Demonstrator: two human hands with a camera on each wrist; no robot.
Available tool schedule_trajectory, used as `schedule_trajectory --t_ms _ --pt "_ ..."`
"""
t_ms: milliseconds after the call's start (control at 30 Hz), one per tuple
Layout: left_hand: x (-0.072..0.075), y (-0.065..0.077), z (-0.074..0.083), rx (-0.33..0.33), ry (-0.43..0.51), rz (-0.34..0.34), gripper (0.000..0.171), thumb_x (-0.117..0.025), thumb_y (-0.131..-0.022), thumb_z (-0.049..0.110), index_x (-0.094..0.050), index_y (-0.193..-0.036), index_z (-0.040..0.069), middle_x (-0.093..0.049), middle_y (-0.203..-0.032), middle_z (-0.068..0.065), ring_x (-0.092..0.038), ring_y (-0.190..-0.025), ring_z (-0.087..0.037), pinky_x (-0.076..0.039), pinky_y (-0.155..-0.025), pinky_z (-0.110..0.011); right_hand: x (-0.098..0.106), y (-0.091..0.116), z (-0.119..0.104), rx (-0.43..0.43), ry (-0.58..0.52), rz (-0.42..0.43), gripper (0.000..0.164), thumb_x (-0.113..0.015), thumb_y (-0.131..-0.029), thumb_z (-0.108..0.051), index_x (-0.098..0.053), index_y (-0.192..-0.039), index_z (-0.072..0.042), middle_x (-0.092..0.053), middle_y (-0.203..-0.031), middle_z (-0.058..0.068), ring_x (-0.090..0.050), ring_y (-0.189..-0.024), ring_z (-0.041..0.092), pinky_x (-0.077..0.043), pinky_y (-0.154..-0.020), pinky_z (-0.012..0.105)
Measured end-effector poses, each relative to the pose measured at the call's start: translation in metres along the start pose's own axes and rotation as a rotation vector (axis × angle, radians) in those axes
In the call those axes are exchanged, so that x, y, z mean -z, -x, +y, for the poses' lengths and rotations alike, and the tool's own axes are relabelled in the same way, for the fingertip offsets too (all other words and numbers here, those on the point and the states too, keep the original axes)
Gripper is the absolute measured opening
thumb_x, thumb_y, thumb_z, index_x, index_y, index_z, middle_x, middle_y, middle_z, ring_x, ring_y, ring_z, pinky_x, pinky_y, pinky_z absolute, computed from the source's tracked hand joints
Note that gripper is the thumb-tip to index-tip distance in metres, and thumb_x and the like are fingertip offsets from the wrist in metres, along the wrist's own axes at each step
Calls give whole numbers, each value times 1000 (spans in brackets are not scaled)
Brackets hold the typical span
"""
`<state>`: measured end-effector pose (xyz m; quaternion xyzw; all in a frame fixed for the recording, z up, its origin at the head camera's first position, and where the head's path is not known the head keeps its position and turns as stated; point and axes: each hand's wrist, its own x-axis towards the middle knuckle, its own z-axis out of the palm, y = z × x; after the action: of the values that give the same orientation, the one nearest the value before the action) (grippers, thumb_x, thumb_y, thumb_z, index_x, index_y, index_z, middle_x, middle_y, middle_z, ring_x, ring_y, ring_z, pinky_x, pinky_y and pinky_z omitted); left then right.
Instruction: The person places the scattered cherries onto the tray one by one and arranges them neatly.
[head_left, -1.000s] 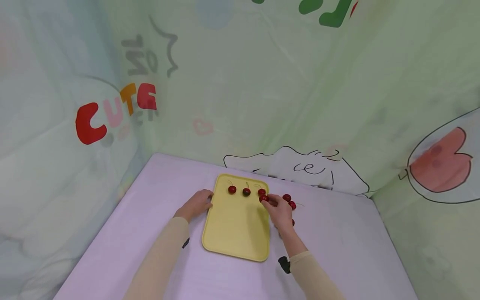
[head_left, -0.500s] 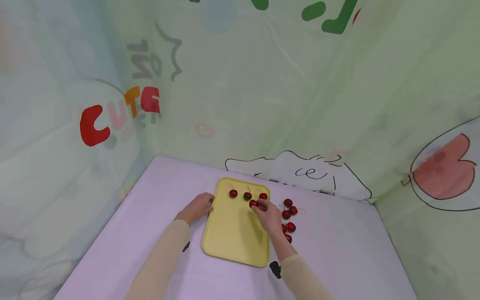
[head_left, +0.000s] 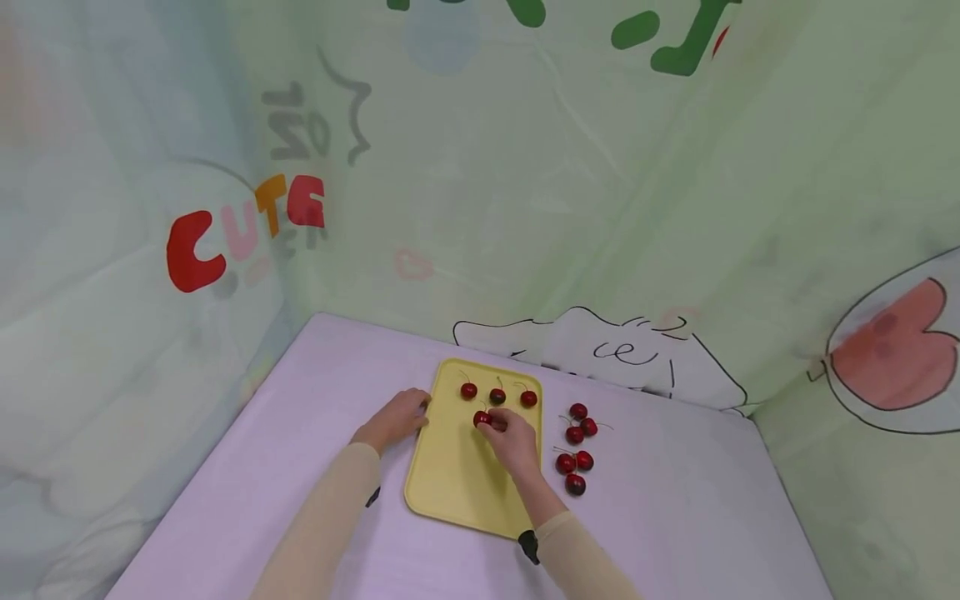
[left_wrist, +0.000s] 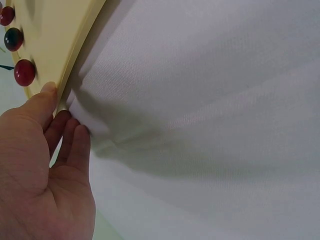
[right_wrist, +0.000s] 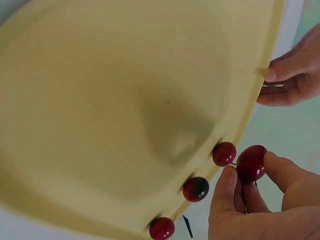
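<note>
In the head view a yellow tray (head_left: 450,475) lies on the table, with three dark red cherries in a row along its far end, the middle cherry (head_left: 497,397) darker than the others. My right hand (head_left: 514,442) pinches another cherry (right_wrist: 251,163) between thumb and fingertips, held over the tray just nearer than that row. At the tray's left rim, my left hand (head_left: 397,417) grips the edge. The left wrist view has the thumb (left_wrist: 45,102) on top of the rim and the other fingers against its outer side.
Right of the tray, several loose cherries lie in two clusters on the pale lilac table (head_left: 675,500); one cherry (head_left: 575,484) is the nearest of them. Printed fabric (head_left: 480,208) rises behind the table and at both sides.
My right hand has carried the cherry leftward, from the tray's right rim to over its upper middle. The loose cherries on the right have come into fuller view. The left hand stays at the rim.
</note>
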<state>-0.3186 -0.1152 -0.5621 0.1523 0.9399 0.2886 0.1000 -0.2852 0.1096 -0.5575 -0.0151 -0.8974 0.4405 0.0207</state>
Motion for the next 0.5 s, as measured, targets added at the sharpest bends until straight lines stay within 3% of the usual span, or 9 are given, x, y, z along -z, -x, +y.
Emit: schedule_trajectory --t_ms 500 --pt "-4 -4 -6 19 -17 -14 40 -62 -96 12 -53 -133 -1 -56 -132 -15 -49 -127 -28 -39 -111 -39 -26 7 -7 42 40 -53 29 -75 -86 -12 -70 -110 2 -70 -97 11 -65 -88 22 -58 -76 33"
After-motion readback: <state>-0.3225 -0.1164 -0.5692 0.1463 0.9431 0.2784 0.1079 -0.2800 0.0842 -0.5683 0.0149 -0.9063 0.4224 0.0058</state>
